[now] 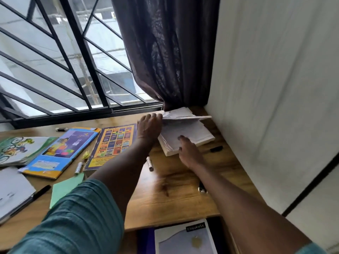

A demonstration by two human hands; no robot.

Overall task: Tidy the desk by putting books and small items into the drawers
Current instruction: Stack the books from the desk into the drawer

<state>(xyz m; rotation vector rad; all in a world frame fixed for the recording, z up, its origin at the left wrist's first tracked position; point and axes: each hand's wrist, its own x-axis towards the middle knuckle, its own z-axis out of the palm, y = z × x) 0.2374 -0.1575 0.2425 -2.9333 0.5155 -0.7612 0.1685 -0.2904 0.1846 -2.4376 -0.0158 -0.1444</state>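
A thick white book (192, 133) lies open at the desk's far right corner, its top cover (187, 117) lifted and half folded over. My left hand (148, 127) grips the raised cover at its left edge. My right hand (189, 152) rests with straight fingers on the open pages at the book's near edge. Below the desk's front edge an open drawer (216, 224) holds a white and grey book (183, 239).
On the wooden desk (174, 189) lie a yellow and purple book (111, 143), a blue book (62, 153), a cartoon-cover book (20, 149), a white notebook (12, 193), a green paper (66, 187), markers (149, 163), a pen (41, 192) and small black items (216, 149). A dark curtain (170, 52) hangs behind.
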